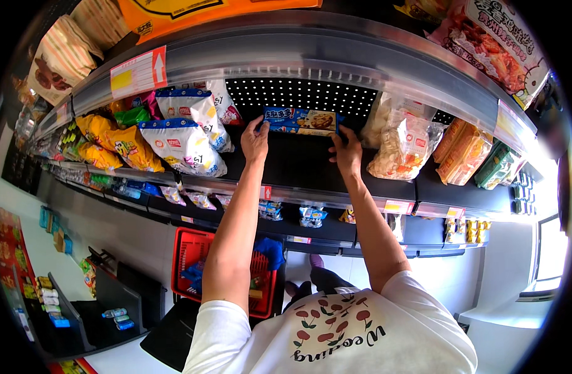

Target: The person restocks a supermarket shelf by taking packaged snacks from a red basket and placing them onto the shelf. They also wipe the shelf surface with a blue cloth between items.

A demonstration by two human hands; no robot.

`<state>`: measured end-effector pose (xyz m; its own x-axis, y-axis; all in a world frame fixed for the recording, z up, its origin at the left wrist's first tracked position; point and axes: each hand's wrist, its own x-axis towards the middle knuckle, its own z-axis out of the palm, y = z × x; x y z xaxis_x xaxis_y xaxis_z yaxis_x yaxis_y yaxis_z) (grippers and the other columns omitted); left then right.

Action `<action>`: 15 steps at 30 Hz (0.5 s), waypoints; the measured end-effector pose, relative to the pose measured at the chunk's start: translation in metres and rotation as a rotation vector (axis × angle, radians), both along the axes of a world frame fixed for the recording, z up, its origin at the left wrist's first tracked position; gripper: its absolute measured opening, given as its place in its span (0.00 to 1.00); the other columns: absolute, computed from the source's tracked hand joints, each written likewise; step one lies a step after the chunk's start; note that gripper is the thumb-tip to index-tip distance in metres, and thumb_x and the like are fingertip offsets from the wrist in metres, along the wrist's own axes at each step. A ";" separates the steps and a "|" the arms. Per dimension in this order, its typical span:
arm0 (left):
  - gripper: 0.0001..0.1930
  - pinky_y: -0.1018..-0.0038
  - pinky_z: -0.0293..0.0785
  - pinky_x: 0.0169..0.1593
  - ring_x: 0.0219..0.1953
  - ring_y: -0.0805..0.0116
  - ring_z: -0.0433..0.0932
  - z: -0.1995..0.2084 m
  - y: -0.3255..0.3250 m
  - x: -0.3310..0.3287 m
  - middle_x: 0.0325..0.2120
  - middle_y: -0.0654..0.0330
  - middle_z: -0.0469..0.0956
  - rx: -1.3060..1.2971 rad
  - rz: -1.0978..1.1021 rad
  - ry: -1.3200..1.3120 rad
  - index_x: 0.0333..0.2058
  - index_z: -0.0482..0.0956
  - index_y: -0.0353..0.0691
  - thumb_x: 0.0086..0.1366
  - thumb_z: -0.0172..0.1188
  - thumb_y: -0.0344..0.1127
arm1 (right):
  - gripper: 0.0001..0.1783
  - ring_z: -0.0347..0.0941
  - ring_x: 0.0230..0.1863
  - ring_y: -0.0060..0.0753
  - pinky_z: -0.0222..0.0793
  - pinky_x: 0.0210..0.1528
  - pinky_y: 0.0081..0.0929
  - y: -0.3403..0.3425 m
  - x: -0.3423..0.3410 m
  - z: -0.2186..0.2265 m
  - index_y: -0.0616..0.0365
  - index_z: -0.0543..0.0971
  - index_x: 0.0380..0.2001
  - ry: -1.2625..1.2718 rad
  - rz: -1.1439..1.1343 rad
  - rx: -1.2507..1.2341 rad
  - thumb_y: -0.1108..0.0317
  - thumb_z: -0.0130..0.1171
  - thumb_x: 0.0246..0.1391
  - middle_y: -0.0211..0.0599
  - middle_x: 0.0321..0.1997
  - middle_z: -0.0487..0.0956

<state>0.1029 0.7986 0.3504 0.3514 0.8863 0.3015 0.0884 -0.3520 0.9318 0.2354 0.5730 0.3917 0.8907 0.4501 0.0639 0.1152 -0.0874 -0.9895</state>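
Closest to the camera, at six o'clock, is a white T-shirt (pixel 386 333) printed with cherries, its wearer's bare arms reaching toward twelve. At their far end a blue cookie pack (pixel 303 121) stands lengthwise toward the rear of a black shelf (pixel 298 156), printed face outward. The left hand (pixel 255 143) has thumb and forefinger against its nine o'clock end; whether they pinch it I cannot tell. The right hand (pixel 347 153) is spread, thumb well apart from the forefinger, which meets the three o'clock end.

The step in hand looks like positioning the pack; the next move seems to call for even pressure from both ends, keeping it square.

Outward from the pack, white snack bags (pixel 180 143) with blue tops stand at eight to nine o'clock, yellow bags (pixel 139 146) beyond them; clear bags (pixel 406 149) of pale snacks sit at four. Down at seven o'clock, a red basket (pixel 180 255) contains blue items, hard to make out, with a blue bundle (pixel 270 252) at its right rim.
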 end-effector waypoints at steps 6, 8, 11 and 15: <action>0.26 0.79 0.76 0.43 0.34 0.78 0.78 0.005 -0.010 -0.010 0.32 0.63 0.83 -0.054 -0.055 -0.037 0.62 0.76 0.43 0.66 0.69 0.36 | 0.22 0.79 0.28 0.20 0.78 0.19 0.19 -0.003 -0.006 0.001 0.60 0.74 0.61 -0.026 -0.021 0.033 0.69 0.60 0.65 0.40 0.46 0.81; 0.29 0.75 0.78 0.48 0.41 0.73 0.82 0.008 -0.012 -0.019 0.47 0.56 0.83 0.002 -0.104 0.016 0.65 0.72 0.44 0.66 0.69 0.35 | 0.22 0.79 0.28 0.20 0.78 0.19 0.19 -0.002 -0.007 -0.001 0.60 0.73 0.62 -0.058 -0.030 0.054 0.70 0.59 0.65 0.41 0.46 0.81; 0.29 0.74 0.78 0.50 0.44 0.70 0.82 0.007 -0.014 -0.026 0.48 0.54 0.82 -0.096 -0.159 0.004 0.65 0.72 0.47 0.66 0.68 0.35 | 0.22 0.79 0.28 0.21 0.79 0.21 0.19 -0.003 -0.010 -0.001 0.61 0.73 0.62 -0.053 -0.025 0.044 0.71 0.57 0.66 0.42 0.46 0.81; 0.30 0.73 0.77 0.53 0.48 0.69 0.80 0.010 -0.018 -0.029 0.49 0.51 0.81 -0.119 -0.212 0.015 0.67 0.72 0.50 0.66 0.68 0.35 | 0.21 0.79 0.28 0.21 0.80 0.22 0.20 -0.004 -0.011 -0.004 0.62 0.73 0.62 -0.084 -0.027 0.066 0.72 0.56 0.67 0.42 0.45 0.81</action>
